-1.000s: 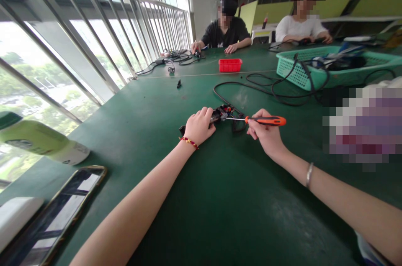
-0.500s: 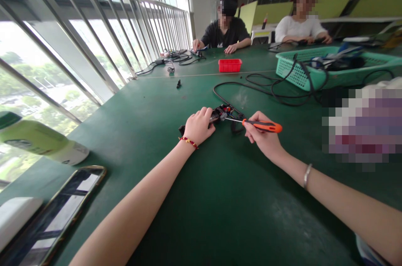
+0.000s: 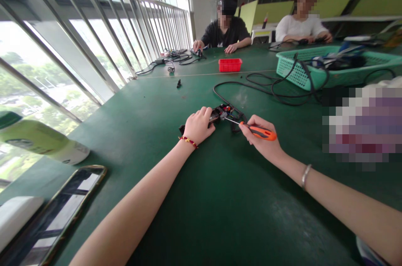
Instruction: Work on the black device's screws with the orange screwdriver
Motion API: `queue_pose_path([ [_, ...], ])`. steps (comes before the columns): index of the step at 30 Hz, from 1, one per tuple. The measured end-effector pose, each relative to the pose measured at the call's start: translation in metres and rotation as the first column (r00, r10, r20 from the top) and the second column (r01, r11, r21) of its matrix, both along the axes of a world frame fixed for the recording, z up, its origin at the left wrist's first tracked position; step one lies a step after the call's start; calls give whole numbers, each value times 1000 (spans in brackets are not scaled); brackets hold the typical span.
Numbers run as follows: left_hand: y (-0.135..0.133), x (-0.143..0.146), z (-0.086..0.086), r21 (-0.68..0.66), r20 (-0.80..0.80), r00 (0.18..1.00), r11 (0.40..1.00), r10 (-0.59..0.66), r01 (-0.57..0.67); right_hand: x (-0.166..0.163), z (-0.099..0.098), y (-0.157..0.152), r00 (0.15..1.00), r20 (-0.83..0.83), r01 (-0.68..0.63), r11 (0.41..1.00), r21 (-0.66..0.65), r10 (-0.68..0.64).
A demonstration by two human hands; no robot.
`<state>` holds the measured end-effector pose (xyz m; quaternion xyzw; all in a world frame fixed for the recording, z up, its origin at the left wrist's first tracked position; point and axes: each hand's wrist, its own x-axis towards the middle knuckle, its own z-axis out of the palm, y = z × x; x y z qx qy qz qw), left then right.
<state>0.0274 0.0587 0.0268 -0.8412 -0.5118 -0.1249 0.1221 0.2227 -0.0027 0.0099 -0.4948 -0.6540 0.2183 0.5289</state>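
While our left hand (image 3: 198,126) covers and clamps most of the small black device (image 3: 220,113), our right hand (image 3: 262,140) grips the screwdriver (image 3: 259,132); tip contact at the device unclear.

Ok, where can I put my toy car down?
Bare green table lies between the two forearms, below the left hand on the black device and the right hand with the screwdriver. More sits between the phone and the left forearm. It is crowded by the teal basket, where cables loop.
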Motion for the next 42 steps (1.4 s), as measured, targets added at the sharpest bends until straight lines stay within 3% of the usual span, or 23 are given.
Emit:
queue_pose_path([
  [7, 1, 0, 0, 11, -13, 1000, 1000, -8, 8, 2, 6, 2, 995, -61, 78, 995, -59, -82],
  [11, 0, 0, 0, 15, -12, 1000, 1000, -14, 14, 2, 5, 2, 995, -90, 21, 994, -111, -31],
  [18, 0, -1, 0, 19, -11, 1000, 1000, -14, 14, 4, -5, 9, 978, -198, -66, 997, -35, 58],
  [25, 1, -1, -2, 25, -3, 1000, 999, -22, 22, 3, 2, 7, 994, 47, 90, 992, 85, -94],
  [29, 1, -1, -2, 31, 3, 1000, 999, -24, 24, 3, 1, 11, 997, 38, 62, 979, 192, -71],
  [35, 2, -1, -2, 39, 5, 1000, 999, -31, 31, 3, -1, 11, 999, 36, -27, 973, 227, 19],
  [42, 2, -1, -3, 47, 4, 1000, 998, -31, 31, 4, 0, 11, 997, 48, 51, 978, 204, -62],
])
